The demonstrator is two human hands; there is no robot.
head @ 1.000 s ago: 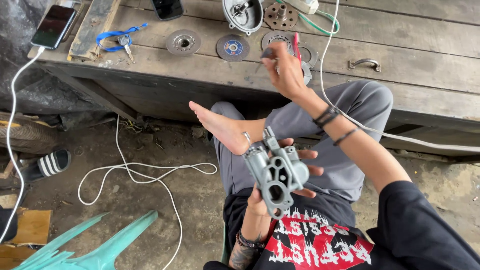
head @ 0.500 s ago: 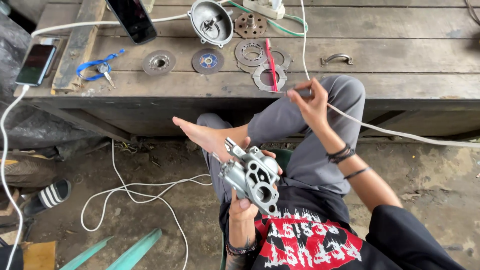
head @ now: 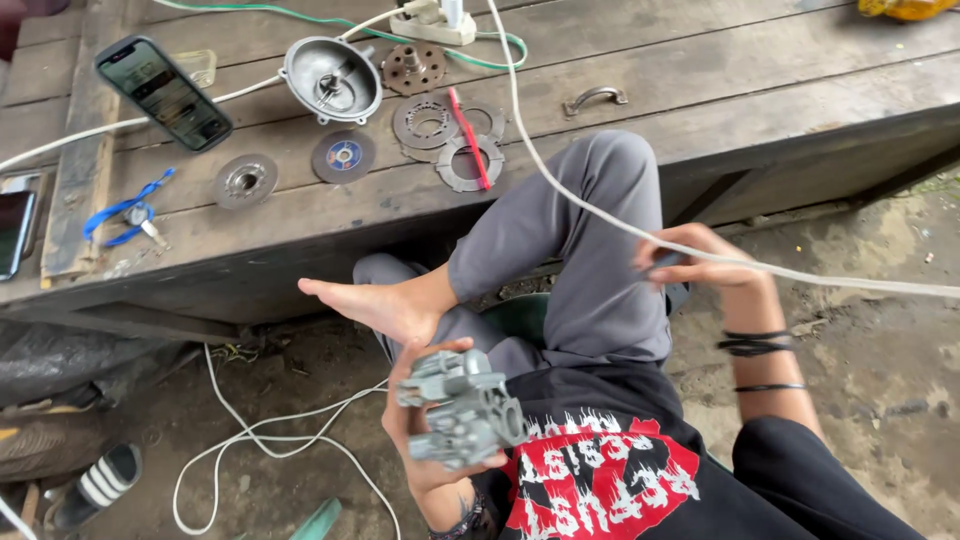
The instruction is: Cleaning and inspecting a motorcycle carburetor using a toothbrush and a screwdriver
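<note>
My left hand [head: 412,445] is shut around a grey cast-metal housing [head: 468,410], held in front of my chest just below my bare foot [head: 368,300]. Beside my raised knee, my right hand [head: 708,262] pinches a small dark piece [head: 664,263] between its fingers; what the piece is cannot be made out. A white cable [head: 560,190] runs right past that hand. On the wooden bench [head: 700,70] above lie a red-handled tool [head: 468,135], flat metal rings [head: 425,120] and a bowl-shaped metal cover [head: 330,78].
Two round discs [head: 245,180] [head: 343,156], a phone [head: 163,92], a second phone [head: 12,230], blue-handled pliers with a key [head: 125,212], a metal handle [head: 594,97] and a power strip [head: 432,22] share the bench. Loose white cord [head: 250,440] and a sandal [head: 100,482] lie on the dirt floor.
My right hand has come back from the rings and red tool on the bench to my knee, with something small in its fingers. The left hand has lowered and turned the housing.
</note>
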